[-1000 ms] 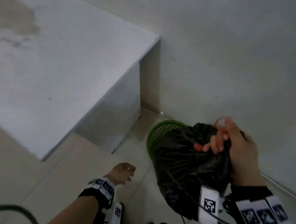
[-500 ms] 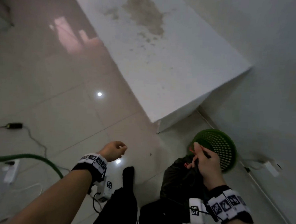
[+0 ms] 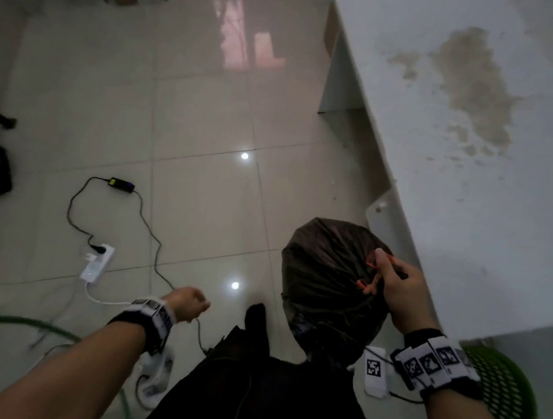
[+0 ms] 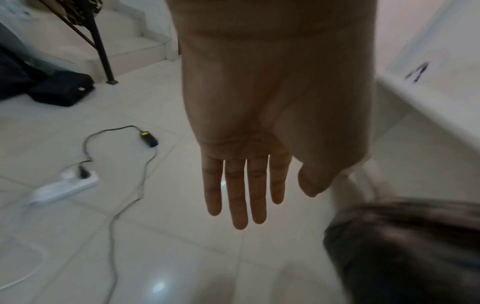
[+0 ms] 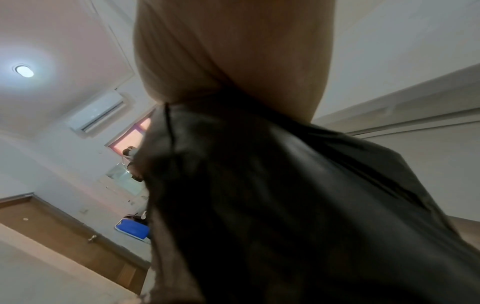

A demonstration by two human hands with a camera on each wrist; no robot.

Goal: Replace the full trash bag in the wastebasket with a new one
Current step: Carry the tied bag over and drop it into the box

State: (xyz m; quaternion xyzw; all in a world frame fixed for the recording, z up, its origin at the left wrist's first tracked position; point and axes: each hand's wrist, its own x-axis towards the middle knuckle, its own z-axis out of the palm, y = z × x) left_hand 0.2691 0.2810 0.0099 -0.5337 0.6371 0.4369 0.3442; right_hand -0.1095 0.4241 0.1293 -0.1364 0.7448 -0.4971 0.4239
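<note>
A white power strip (image 3: 96, 265) lies on the tiled floor (image 3: 193, 115) at far left, a black cable (image 3: 146, 228) looping from it. My left hand (image 4: 262, 144) hangs free above the tiles, fingers straight and together, holding nothing. Right of it, my right hand (image 3: 399, 292) is clenched on the gathered neck and red drawstring (image 3: 369, 273) of the full black trash bag (image 3: 326, 276), lifted clear beside the stained white table (image 3: 464, 155). The green wastebasket (image 3: 505, 397) stands at far right.
</note>
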